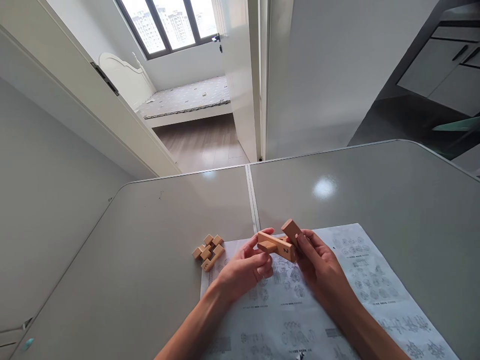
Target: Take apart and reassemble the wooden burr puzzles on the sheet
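Observation:
My left hand (247,260) is closed on the left end of several wooden puzzle pieces fitted across one another. The bar marked "2" (285,248) in this cluster faces me. My right hand (317,255) pinches another wooden puzzle piece (290,229), tilted up above the right end of the bar, its fingers also close against that end. Whether this piece touches the others is hidden by the fingers. Both hands are held over a printed instruction sheet (360,270) covered in small diagrams. Left of my left hand lies a group of notched wooden pieces (208,252), partly against the sheet's edge.
The grey table (157,280) has a seam (252,195) running away from me. Beyond its far edge are an open door (238,65), a bed (187,97) and a window. A wall (318,75) stands behind the right half, with dark-handled cabinets (442,65) further right.

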The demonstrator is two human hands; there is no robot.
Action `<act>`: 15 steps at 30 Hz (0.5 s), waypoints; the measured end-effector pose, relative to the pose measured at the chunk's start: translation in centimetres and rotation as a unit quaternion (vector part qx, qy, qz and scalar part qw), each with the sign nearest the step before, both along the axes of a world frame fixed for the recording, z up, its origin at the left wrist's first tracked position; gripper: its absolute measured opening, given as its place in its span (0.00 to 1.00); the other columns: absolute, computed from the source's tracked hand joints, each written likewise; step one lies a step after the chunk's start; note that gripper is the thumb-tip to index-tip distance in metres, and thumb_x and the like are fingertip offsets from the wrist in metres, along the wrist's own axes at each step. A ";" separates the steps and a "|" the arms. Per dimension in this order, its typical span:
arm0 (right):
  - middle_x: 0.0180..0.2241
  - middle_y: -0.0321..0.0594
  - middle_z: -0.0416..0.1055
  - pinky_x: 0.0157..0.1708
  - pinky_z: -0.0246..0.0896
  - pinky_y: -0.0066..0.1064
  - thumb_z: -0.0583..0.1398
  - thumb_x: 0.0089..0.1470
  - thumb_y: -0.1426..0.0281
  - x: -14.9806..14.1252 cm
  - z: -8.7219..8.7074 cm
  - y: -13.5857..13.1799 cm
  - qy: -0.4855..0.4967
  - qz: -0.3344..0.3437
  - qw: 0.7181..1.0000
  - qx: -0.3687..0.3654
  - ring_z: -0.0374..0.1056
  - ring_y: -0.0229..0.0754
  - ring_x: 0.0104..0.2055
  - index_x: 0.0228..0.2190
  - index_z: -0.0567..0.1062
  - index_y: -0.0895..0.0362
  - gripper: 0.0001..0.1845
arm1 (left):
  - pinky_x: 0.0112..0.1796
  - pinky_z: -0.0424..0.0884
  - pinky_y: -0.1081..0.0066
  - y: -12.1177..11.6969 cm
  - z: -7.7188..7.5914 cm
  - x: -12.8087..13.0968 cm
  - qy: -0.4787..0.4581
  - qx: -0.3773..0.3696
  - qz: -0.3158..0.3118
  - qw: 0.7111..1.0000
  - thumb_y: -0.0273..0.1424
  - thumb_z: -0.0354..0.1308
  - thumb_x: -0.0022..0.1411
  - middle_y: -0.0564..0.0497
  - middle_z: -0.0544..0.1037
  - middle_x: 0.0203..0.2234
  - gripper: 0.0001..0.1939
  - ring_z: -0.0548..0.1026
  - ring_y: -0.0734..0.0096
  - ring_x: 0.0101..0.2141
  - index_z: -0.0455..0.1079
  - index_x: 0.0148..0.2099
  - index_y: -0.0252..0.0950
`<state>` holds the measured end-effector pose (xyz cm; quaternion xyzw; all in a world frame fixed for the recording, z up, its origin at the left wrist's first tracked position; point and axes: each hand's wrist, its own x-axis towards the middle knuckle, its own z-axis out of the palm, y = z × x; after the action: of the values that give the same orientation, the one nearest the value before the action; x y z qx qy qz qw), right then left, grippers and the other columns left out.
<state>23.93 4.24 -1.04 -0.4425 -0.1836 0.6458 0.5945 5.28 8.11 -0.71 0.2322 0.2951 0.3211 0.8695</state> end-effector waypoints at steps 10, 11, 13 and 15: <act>0.27 0.35 0.72 0.40 0.65 0.33 0.70 0.59 0.51 0.1 -0.1 -0.3 -0.011 0.048 0.999 0.022 0.65 0.41 0.32 0.39 0.79 0.52 0.19 | 0.27 0.52 0.73 -0.1 0.3 0.7 0.023 0.013 0.043 0.999 0.37 0.81 0.51 0.59 0.65 0.22 0.27 0.54 0.83 0.21 0.79 0.51 0.35; 0.26 0.35 0.72 0.40 0.65 0.33 0.70 0.59 0.51 0.1 -0.1 -0.4 -0.010 0.051 0.998 0.023 0.65 0.41 0.31 0.39 0.79 0.52 0.18 | 0.27 0.52 0.73 0.0 0.2 0.7 0.025 0.015 0.044 0.999 0.38 0.81 0.51 0.59 0.65 0.22 0.26 0.53 0.83 0.21 0.79 0.50 0.35; 0.26 0.34 0.72 0.39 0.64 0.33 0.69 0.60 0.51 0.1 0.0 -0.5 -0.010 0.056 0.998 0.022 0.65 0.41 0.31 0.39 0.78 0.52 0.18 | 0.26 0.50 0.73 0.0 0.3 0.7 0.029 0.022 0.039 0.999 0.38 0.80 0.52 0.59 0.64 0.22 0.25 0.52 0.83 0.21 0.79 0.49 0.34; 0.25 0.34 0.72 0.38 0.63 0.33 0.69 0.60 0.51 0.1 0.1 -0.5 -0.012 0.059 0.998 0.021 0.65 0.41 0.30 0.39 0.77 0.52 0.18 | 0.26 0.50 0.72 0.0 0.3 0.7 0.032 0.030 0.032 0.999 0.39 0.80 0.53 0.60 0.62 0.21 0.25 0.51 0.83 0.21 0.79 0.49 0.32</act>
<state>24.06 3.74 -0.94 -0.4265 -0.2298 0.6703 0.5621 5.99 8.15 -0.37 0.2586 0.3202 0.3498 0.8416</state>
